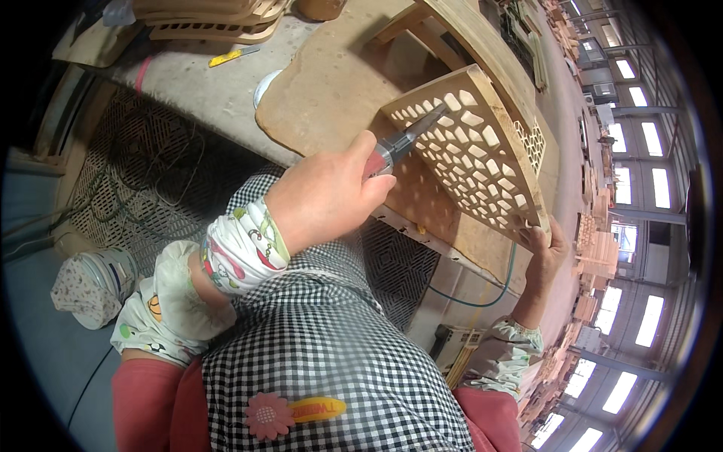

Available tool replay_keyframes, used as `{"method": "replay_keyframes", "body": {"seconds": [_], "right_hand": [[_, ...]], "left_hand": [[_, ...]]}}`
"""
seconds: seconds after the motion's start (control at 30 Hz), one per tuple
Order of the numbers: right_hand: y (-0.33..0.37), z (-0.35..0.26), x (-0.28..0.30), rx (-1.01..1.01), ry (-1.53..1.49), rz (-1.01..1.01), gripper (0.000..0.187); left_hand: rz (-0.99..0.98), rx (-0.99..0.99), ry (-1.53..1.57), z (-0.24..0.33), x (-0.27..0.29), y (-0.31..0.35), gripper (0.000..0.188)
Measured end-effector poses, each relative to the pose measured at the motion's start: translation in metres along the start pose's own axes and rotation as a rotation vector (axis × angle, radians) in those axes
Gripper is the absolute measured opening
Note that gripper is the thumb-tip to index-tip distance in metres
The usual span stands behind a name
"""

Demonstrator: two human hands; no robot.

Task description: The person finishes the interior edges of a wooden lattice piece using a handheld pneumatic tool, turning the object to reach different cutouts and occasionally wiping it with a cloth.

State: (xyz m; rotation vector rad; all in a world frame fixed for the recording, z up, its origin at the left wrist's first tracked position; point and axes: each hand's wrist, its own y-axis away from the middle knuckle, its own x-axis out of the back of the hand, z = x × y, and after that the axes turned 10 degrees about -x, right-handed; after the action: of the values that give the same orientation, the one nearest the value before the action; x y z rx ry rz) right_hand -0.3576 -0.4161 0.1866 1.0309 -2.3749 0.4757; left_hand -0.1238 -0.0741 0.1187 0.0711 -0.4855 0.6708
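Observation:
My left hand is closed around a handheld tool with a red body and a dark, tapered tip. Its tip points at the upper holes of a wooden lattice panel; whether it touches the wood I cannot tell. The panel stands tilted on its edge and is pierced with many irregular rounded openings. At the panel's lower right corner, my right hand grips the frame, thumb on the near side and the other fingers partly hidden behind it.
Beneath the panel lies a brown board on a grey worktable. A yellow cutter knife rests near stacked curved wooden pieces. Behind the panel stands a wooden frame. A green hose hangs below the table edge.

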Motion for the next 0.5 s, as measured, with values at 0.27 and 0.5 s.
{"method": "replay_keyframes", "body": {"seconds": [0.27, 0.5], "right_hand": [[-0.012, 0.013, 0.013, -0.130, -0.043, -0.008, 0.040], [-0.020, 0.006, 0.018, -0.107, -0.016, -0.071, 0.042]], "left_hand": [[-0.099, 0.076, 0.156, -0.020, 0.008, 0.040, 0.038], [-0.022, 0.106, 0.126, -0.038, -0.020, 0.047, 0.040]]}}
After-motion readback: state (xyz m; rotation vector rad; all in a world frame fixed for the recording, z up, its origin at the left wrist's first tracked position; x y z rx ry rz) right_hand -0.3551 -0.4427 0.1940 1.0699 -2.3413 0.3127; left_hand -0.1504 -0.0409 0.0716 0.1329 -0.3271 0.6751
